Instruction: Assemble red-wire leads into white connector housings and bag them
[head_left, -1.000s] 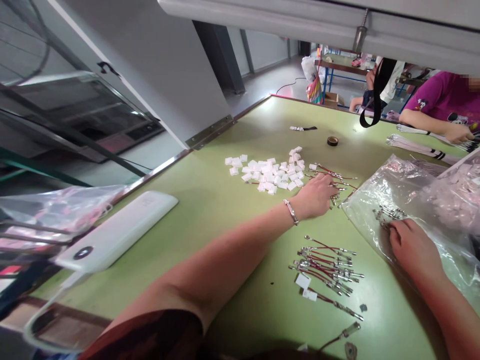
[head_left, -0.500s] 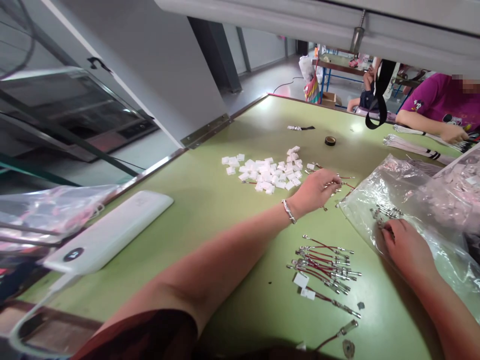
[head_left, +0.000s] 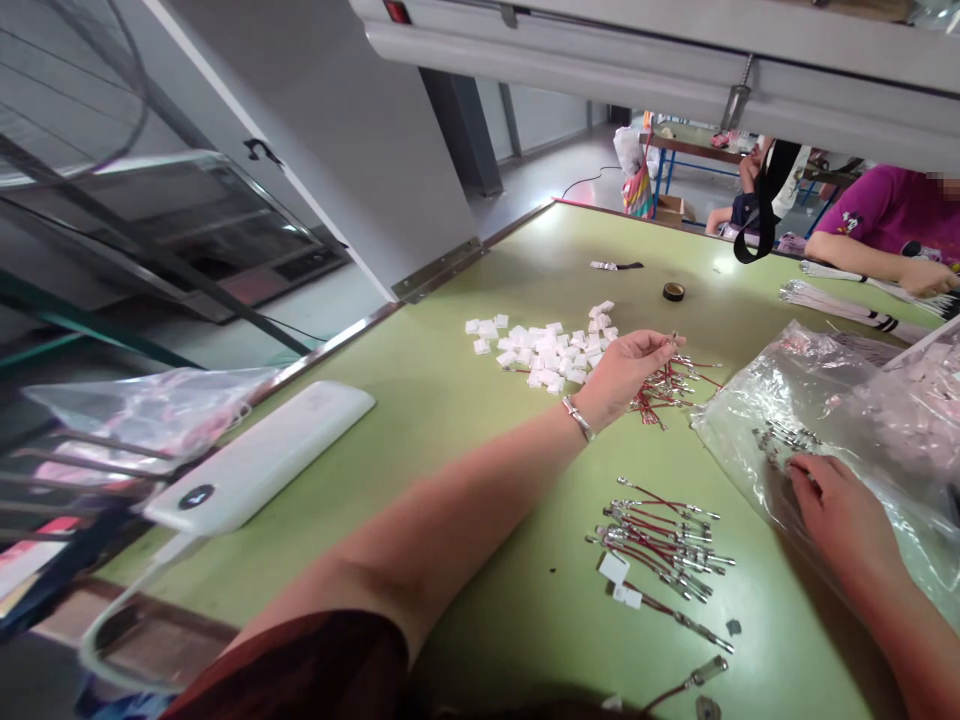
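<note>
My left hand (head_left: 626,368) is lifted a little above the green table (head_left: 450,420) and holds a bunch of red wires with metal terminals (head_left: 666,385) that hang from its fingers. Just beyond it lies a heap of small white plastic connector housings (head_left: 551,347). My right hand (head_left: 836,515) rests flat on a clear plastic bag (head_left: 757,400), fingers by a few metal terminals (head_left: 784,437) on it. Nearer to me lies another pile of red terminal wires (head_left: 664,545) with two white housings (head_left: 619,580).
A white power bank (head_left: 259,458) lies at the left edge, with a plastic bag (head_left: 142,410) beyond it. A tape roll (head_left: 673,291) sits farther back. A second bag of white parts (head_left: 911,400) lies right. Another person in a purple shirt (head_left: 889,215) works across the table.
My left hand has gathered the red wires off the table and raised them. My right hand has stayed on the plastic bag. The view has shifted slightly.
</note>
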